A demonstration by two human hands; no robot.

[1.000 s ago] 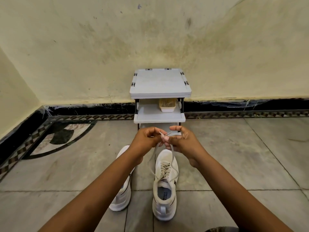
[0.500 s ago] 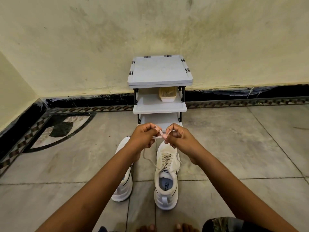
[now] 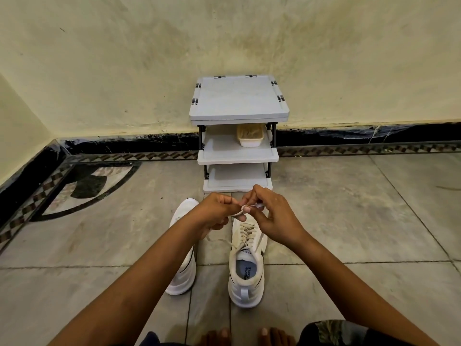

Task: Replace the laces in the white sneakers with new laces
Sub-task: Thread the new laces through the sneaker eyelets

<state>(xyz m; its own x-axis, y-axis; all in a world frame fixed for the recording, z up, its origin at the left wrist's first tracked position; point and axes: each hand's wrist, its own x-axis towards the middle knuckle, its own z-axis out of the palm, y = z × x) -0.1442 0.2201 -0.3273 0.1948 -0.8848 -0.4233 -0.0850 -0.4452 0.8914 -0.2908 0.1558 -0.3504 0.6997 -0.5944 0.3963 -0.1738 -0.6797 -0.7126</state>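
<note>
While the person sits on the tiled floor (image 3: 349,233), the far left has a dark curved inlay pattern (image 3: 82,186) set into the tiles by the corner. Moving in, the left sneaker (image 3: 180,283) stands toe-away on the floor, half hidden under the left forearm. The left hand (image 3: 214,213) hovers above its toe with fingers curled, pinching the lace (image 3: 218,239) at the fingertips. A loose strand droops from that hand down to the eyelets of the right sneaker (image 3: 245,293), which stands just beside its twin, heel toward the camera, and has cream lacing crossed over the tongue. Straight behind, against the wall, is a small grey three-tier rack (image 3: 239,101) with a pale tub (image 3: 250,138) on the middle shelf. The right hand (image 3: 274,221) meets the left one above the right sneaker's toe, thumb and forefinger nipping the same bit of lace and the other fingers bent. Bare toes (image 3: 224,335) peek in along the bottom edge.
</note>
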